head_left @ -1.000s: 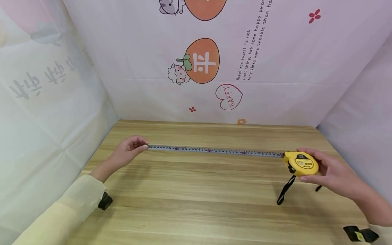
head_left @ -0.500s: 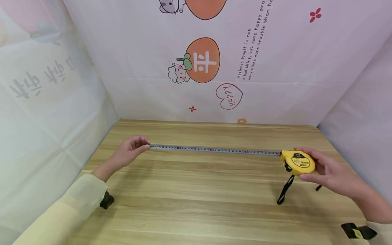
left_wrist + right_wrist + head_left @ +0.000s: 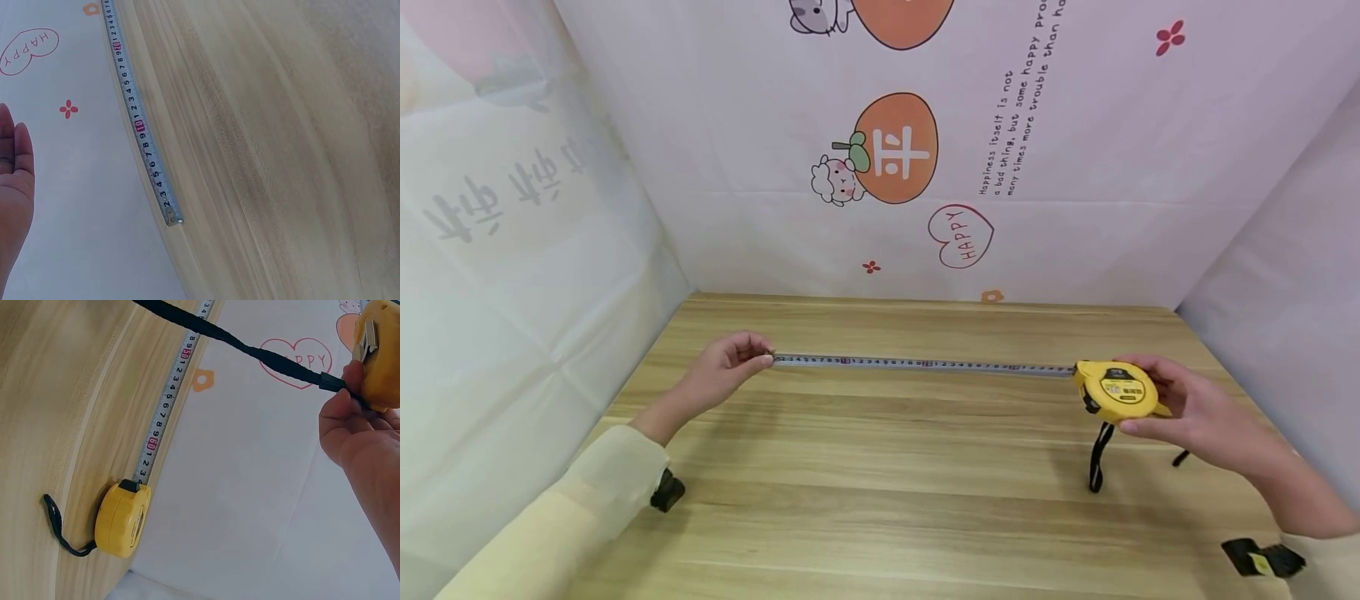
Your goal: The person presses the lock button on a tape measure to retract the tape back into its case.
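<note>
In the head view my left hand [image 3: 718, 375] pinches the end of a steel tape blade [image 3: 895, 363], stretched across the wooden table. My right hand [image 3: 1195, 408] holds the yellow tape measure [image 3: 1116, 390] by its case, with a black strap [image 3: 1099, 458] hanging below. The wrist views look different: in the left one the blade [image 3: 142, 131] lies along the table's back edge, apart from the hand [image 3: 15, 169]. The right one has a yellow tape measure [image 3: 122, 519] lying on the table, while the hand [image 3: 369, 440] grips another yellow case [image 3: 382, 359] by its strap.
Printed white cloth [image 3: 737, 208] rises behind the wooden table [image 3: 880, 500], and plain cloth walls stand left and right. Near the right hand a small dark strip [image 3: 1181, 458] shows. Black wrist mounts [image 3: 667, 490] sit at both sleeves.
The right hand has moved left with the tape measure, and the left hand slightly right. Less blade shows between them now. Both grips stay the same.
</note>
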Action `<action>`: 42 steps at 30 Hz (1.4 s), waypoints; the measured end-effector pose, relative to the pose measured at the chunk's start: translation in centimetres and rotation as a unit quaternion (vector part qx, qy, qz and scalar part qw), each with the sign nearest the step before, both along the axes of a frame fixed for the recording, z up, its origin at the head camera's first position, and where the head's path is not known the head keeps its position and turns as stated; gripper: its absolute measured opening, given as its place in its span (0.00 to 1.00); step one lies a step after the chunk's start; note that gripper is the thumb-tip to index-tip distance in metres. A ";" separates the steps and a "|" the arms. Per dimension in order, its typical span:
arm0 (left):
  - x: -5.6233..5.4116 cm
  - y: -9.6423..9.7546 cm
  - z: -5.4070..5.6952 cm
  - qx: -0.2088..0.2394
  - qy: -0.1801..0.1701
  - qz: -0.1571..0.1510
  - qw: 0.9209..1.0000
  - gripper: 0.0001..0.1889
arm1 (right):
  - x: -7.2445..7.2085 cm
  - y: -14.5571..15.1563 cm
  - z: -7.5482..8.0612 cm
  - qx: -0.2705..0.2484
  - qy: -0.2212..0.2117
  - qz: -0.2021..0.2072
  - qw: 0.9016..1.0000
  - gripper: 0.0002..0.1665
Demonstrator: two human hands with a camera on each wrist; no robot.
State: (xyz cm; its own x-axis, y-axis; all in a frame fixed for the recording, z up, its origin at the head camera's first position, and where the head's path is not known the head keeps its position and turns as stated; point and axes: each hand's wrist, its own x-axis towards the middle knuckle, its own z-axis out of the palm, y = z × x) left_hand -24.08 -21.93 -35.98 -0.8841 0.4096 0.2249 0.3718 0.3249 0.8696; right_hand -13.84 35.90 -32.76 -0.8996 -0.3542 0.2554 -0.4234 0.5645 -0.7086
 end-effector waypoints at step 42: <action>0.2 1.3 0.2 0.013 0.001 0.003 1.000 0.10 | -0.5 -1.5 0.1 -0.008 0.015 -0.023 1.000 0.40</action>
State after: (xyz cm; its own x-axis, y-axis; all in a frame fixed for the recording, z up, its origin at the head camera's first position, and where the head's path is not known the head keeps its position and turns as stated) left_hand -23.84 -20.64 -35.80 -0.8862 0.3979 0.2373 0.3713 0.3037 0.8774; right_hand -14.32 34.44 -32.63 -0.9063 -0.3091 0.2883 -0.4193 0.5725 -0.7046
